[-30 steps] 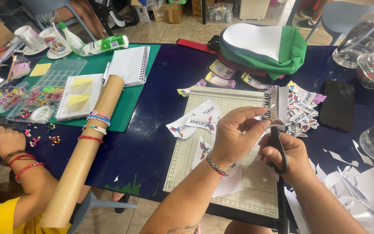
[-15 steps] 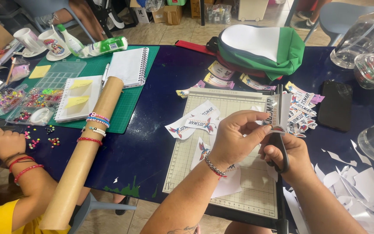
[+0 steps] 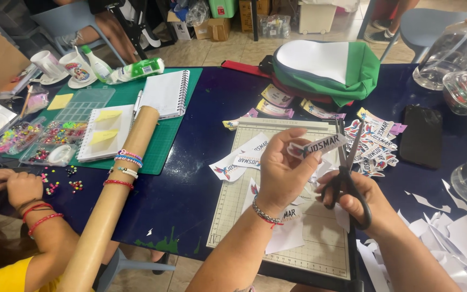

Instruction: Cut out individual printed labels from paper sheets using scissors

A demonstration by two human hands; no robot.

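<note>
Scissors (image 3: 346, 178) gape in right grip (image 3: 360, 203); left grip (image 3: 282, 167) pinches sticker strip (image 3: 322, 145).

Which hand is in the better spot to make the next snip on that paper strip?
The right hand, probably. It has the black scissors with open blades right at the strip's end. The left hand is busy pinching the printed paper strip, holding it up.
</note>
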